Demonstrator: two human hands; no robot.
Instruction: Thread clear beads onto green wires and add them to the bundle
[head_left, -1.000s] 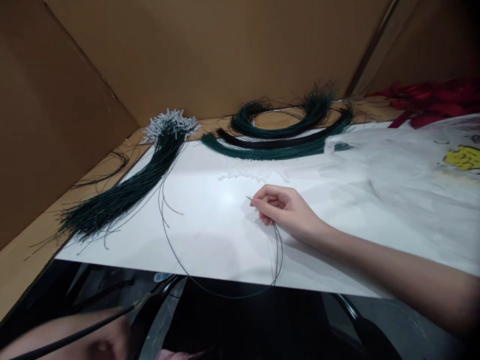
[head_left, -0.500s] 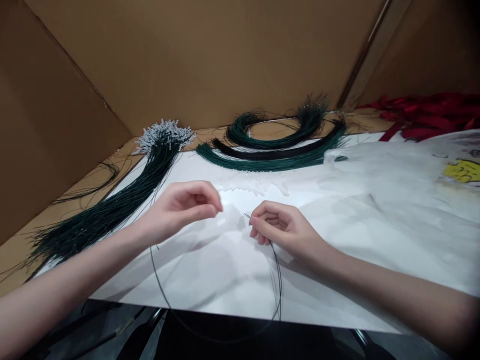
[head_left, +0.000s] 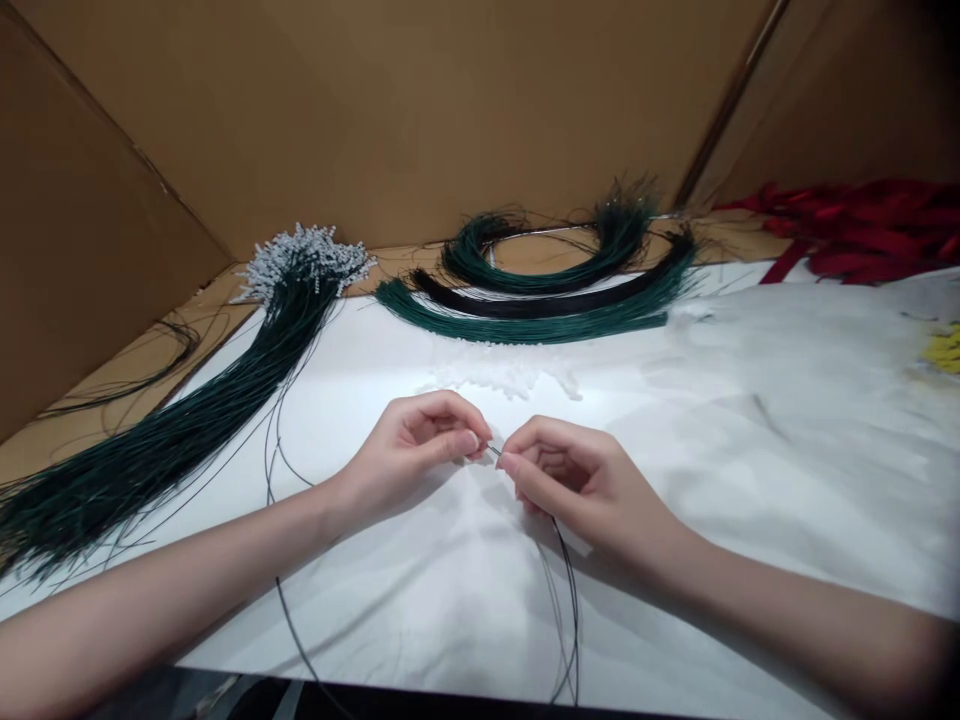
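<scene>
Left hand [head_left: 431,440] and right hand [head_left: 574,475] both pinching thin dark wires [head_left: 576,610], fingertips nearly meeting over white surface [head_left: 450,610].
Wires droop below right hand, nearest me; tips sit between the two pinches. White-tipped green bundle [head_left: 244,390] left, white bits [head_left: 517,378] ahead, curved green bundles [head_left: 540,328] beyond, red strips [head_left: 862,225] far right, cardboard wall [head_left: 412,110] behind.

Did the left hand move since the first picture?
Yes. The left hand went forward and right, from outside the white sheet to above it.
</scene>
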